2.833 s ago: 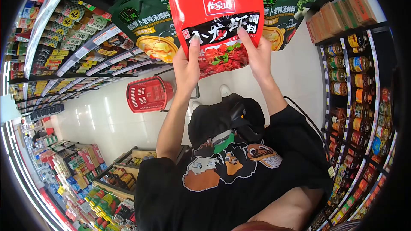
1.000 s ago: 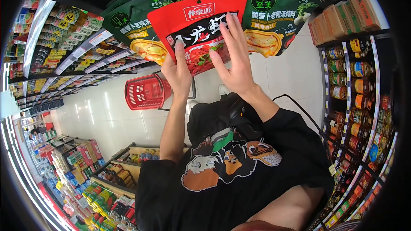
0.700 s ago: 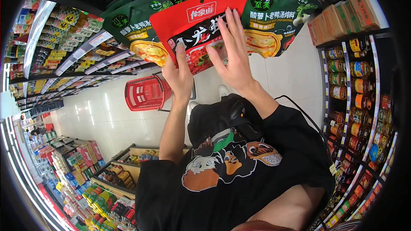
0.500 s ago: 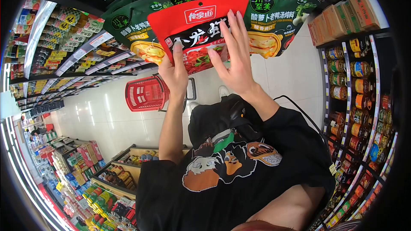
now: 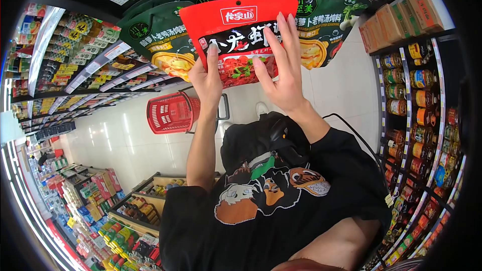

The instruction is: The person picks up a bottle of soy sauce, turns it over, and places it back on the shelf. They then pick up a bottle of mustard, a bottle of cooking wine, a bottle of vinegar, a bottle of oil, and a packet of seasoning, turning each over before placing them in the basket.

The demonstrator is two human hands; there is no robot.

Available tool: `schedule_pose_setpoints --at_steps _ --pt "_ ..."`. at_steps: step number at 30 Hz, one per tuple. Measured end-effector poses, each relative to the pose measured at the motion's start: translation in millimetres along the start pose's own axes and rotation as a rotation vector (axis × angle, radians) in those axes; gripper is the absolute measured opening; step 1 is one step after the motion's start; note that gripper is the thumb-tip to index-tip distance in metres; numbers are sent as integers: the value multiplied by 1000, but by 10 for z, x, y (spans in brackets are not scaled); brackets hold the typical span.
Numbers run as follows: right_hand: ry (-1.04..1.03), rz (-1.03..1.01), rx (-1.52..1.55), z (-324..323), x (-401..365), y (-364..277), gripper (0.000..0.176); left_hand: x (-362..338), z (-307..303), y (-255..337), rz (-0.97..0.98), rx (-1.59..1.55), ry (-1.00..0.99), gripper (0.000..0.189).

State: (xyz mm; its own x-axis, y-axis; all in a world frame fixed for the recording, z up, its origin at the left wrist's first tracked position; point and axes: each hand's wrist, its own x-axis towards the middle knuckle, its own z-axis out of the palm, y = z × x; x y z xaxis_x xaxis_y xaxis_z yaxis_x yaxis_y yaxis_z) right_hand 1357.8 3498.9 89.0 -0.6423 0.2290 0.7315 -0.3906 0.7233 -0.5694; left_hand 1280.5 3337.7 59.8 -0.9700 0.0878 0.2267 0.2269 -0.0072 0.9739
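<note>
Red glossy pouch (image 5: 237, 30), likely light, floppy, slick: left hand (image 5: 207, 78) pinching its edge, right hand (image 5: 285, 73) spread flat across.

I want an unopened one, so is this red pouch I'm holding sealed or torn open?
Sealed, as far as shows: the red pouch has a straight, whole top edge.

- Left grip (image 5: 207, 78) pinches the red pouch (image 5: 240, 30) at its lower left edge, thumb on the front.
- Right grip (image 5: 285, 73) is open-handed, fingers spread flat on the pouch front, right side.
- Pouch is held up in front of the hanging green pouches (image 5: 160, 37).
- Red basket (image 5: 170, 113) sits on the floor (image 5: 125, 140) below; jar shelves (image 5: 419, 95) at right.
</note>
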Motion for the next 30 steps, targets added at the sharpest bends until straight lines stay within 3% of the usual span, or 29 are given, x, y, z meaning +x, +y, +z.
schedule_pose_setpoints --at_steps 11,13,30 --pt "-112 -10 -77 100 162 -29 61 27 113 64 -55 -50 52 30" --pt "-130 -2 -97 128 180 -5 64 31 126 40 10 1 68 30" --pt "-77 -39 22 527 288 306 72 -1 233 -23 79 60 143 32"
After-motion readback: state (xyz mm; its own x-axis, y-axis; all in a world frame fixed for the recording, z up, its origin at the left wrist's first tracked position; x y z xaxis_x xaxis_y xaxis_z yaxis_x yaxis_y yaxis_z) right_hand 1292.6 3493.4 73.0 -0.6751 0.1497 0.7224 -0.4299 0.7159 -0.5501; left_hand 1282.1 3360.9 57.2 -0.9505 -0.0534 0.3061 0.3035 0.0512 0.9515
